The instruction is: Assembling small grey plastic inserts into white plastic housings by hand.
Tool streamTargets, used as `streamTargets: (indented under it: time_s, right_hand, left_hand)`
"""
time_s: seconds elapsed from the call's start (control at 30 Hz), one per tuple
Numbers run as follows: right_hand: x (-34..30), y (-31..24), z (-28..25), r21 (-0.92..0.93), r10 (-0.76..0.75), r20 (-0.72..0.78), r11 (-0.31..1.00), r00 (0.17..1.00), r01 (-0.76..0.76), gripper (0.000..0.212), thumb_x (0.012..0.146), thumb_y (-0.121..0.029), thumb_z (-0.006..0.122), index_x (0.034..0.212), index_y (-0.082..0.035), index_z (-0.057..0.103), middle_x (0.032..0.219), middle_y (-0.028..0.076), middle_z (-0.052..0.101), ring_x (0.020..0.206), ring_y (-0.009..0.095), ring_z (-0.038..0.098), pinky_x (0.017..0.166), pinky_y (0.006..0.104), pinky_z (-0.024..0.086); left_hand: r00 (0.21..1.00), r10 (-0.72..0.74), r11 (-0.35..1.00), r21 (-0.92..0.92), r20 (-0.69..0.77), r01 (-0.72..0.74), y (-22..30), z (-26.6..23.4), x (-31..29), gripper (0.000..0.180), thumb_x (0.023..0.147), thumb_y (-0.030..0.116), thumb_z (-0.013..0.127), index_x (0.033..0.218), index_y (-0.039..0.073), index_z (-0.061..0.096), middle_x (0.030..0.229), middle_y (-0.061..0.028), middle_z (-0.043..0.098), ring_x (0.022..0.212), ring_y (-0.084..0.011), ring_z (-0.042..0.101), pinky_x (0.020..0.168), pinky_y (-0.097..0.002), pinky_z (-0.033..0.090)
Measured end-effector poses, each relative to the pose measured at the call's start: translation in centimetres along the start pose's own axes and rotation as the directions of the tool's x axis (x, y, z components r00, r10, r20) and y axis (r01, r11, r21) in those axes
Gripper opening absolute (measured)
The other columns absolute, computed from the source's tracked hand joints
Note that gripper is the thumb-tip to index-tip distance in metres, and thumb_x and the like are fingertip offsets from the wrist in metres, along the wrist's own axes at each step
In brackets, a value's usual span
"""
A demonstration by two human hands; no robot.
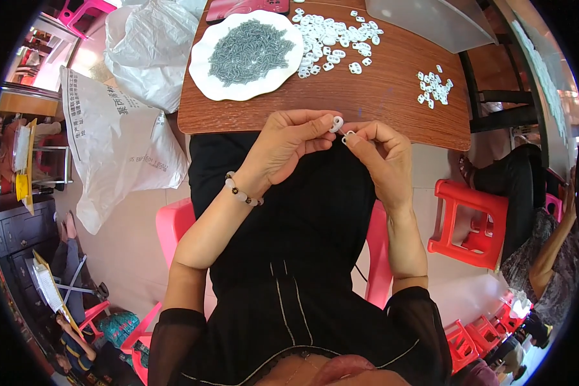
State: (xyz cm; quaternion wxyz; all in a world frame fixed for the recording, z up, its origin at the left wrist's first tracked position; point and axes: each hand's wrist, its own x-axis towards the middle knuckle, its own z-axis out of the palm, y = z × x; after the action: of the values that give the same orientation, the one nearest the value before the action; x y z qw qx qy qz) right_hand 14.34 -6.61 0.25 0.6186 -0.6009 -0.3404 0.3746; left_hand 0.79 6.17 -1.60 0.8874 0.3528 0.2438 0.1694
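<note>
Left hand (296, 143) pinches a white two-holed piece (336, 124); right hand (386, 154) pinches a smaller white part (347, 137) just beside it, near the counter (270, 114) edge. Scalloped plate (201, 76) beyond.

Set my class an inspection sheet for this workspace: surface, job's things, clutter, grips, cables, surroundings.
Surface: brown tabletop, wood-grained.
Job's things: small grey pieces heaped on a scalloped white plate; loose white pile beside it; smaller white cluster rightward.
Clutter: pink phone-like item, far edge.
Left grip: pinching a white piece.
Right grip: pinching a second white piece.
Cables: thin dark line near the pink chair; cannot tell if cable.
Surroundings: white sacks left, red stool right, another person beyond.
</note>
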Motion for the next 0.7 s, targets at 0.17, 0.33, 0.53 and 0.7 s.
streamTargets:
  time_s: [0.17,0.33,0.53,0.7]
  right_hand:
    - [0.1,0.4,-0.2,-0.027,-0.010,0.006,1.000,1.000,0.010,0.008,0.085,-0.007,0.067,0.085,0.001,0.066,0.084,-0.001,0.066,0.064,-0.002,0.048,0.057,0.0141,0.037]
    - [0.2,0.2,0.1,-0.098,-0.018,0.013,0.995,1.000,0.019,0.009,0.086,-0.008,0.067,0.086,0.001,0.066,0.085,0.000,0.066,0.067,0.000,0.051,0.059,0.0145,0.040]
    - [0.2,0.4,0.2,-0.027,-0.091,0.028,0.995,0.995,0.092,0.011,0.086,-0.008,0.070,0.089,0.002,0.065,0.083,0.000,0.066,0.069,0.001,0.053,0.063,0.0146,0.042]
    - [0.0,0.2,0.2,-0.012,-0.149,0.040,0.989,0.988,0.149,0.012,0.081,-0.003,0.073,0.088,0.002,0.064,0.086,0.003,0.065,0.073,0.004,0.056,0.067,0.0169,0.046]
  left_hand:
    - [1.000,0.018,0.999,0.040,0.009,-0.019,0.0,0.1,-0.1,0.025,0.089,0.014,0.066,0.107,-0.003,0.066,0.090,-0.0062,0.068,0.077,-0.0098,0.063,0.069,-0.0222,0.053]
    - [0.995,0.098,0.976,0.193,0.032,-0.102,0.0,0.7,-0.5,0.025,0.089,0.014,0.066,0.107,-0.003,0.067,0.093,-0.0075,0.069,0.078,-0.0095,0.063,0.069,-0.0220,0.053]
    - [0.989,0.132,0.957,0.252,0.069,-0.146,0.7,1.1,-1.1,0.027,0.087,0.017,0.069,0.105,-0.003,0.068,0.090,-0.0086,0.070,0.074,-0.0090,0.063,0.066,-0.0213,0.053]
    - [0.992,0.095,0.970,0.216,0.081,-0.111,1.4,1.1,-1.2,0.026,0.087,0.019,0.069,0.103,-0.002,0.069,0.087,-0.0076,0.070,0.071,-0.0078,0.062,0.065,-0.0206,0.052]
